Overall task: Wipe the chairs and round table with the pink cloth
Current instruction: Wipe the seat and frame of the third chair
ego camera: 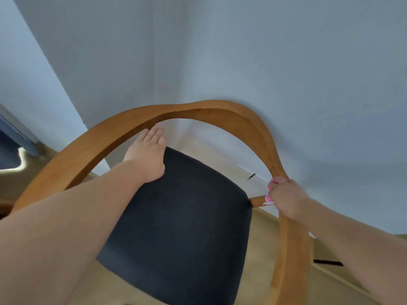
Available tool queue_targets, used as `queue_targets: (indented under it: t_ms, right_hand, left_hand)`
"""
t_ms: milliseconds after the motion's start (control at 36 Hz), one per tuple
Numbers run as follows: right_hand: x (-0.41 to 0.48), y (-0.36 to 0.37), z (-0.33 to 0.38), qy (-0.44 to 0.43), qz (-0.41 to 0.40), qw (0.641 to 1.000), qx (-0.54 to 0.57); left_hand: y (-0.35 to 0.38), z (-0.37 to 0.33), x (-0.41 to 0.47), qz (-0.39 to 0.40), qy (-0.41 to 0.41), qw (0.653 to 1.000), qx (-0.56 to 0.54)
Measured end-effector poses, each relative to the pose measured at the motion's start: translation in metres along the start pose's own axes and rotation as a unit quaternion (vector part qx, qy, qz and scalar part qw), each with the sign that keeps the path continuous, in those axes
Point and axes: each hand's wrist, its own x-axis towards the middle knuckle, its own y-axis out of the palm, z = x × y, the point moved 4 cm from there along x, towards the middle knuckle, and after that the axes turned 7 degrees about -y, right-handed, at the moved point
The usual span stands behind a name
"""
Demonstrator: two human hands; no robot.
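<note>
Now mid-wipe on a wooden chair [293, 249] with curved rail [198, 108] and dark seat [187, 216]. Toward four o'clock, right hand [286, 199] curled tight round the rail, pink cloth [269, 197] bunched inside the grip, small pink edges peeking out. Toward nine o'clock, near centre, left hand [149, 150] flat with fingers [154, 133] straight, resting against the rail's inner face, holding nothing. Likely best: keep the cloth wrapped round the rail, slide it along the curve with steady pressure, brace the chair with the flat hand. Counted: one chair, one pink cloth, two hands. Round table out of view.
</note>
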Motion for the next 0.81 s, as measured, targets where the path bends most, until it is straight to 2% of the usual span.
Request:
queue_targets:
  t_ms: [83,167,333,417,472,583,695,806]
  right_hand:
    - [-0.023,-0.018,0.005,0.005,-0.018,0.999,0.039]
    - [-0.050,-0.050,0.007,0.019,-0.070,0.994,0.088]
    - [-0.106,-0.141,0.021,0.031,-0.152,0.955,0.254]
    - [-0.139,-0.194,0.030,0.037,-0.194,0.898,0.394]
    - [-0.165,-0.225,0.038,0.042,-0.258,0.833,0.488]
    - [-0.209,-0.281,0.060,-0.017,-0.380,0.730,0.568]
    - [-0.237,-0.326,0.078,-0.109,-0.439,0.666,0.593]
    - [-0.252,-0.360,0.095,-0.205,-0.446,0.619,0.613]
  left_hand:
    - [-0.017,0.001,-0.022,0.005,0.020,1.000,-0.016]
    - [-0.040,0.006,-0.046,0.011,0.035,0.999,-0.037]
    - [-0.111,0.026,-0.098,0.000,0.041,0.996,-0.085]
    - [-0.158,0.041,-0.123,-0.021,0.008,0.990,-0.142]
    - [-0.189,0.052,-0.147,-0.044,-0.011,0.981,-0.189]
    - [-0.237,0.068,-0.201,-0.078,-0.027,0.964,-0.251]
    - [-0.265,0.083,-0.243,-0.078,-0.069,0.952,-0.288]
    - [-0.283,0.090,-0.281,-0.084,-0.103,0.936,-0.327]
